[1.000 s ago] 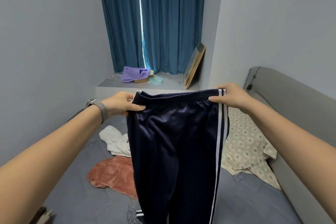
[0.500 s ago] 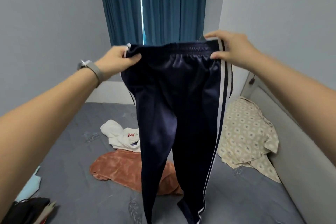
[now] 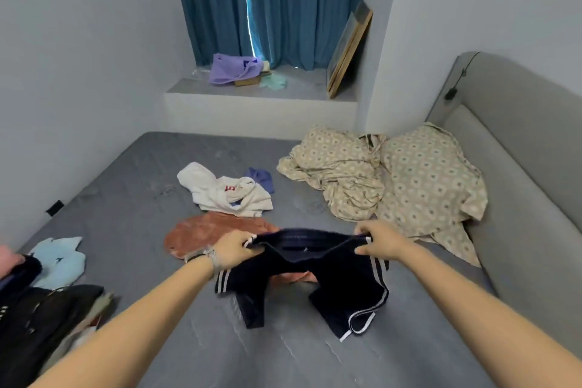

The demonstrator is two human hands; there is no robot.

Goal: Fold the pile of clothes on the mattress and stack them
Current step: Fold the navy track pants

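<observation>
Both forearms are bare, with no sleeves in sight. The left hand (image 3: 232, 249) has a watch (image 3: 210, 257) at its wrist, on what looks like a grey mesh band. The right hand (image 3: 381, 241) wears nothing.

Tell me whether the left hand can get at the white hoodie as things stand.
Probably not right now: the left hand grips the navy track pants waistband. The white hoodie lies uncovered farther up the mattress, beyond the pink towel; once freed, the path looks open.

free: bare mattress (image 3: 157, 261) near side | blocked: pink towel (image 3: 204, 231), white hoodie (image 3: 220, 192) beyond
</observation>
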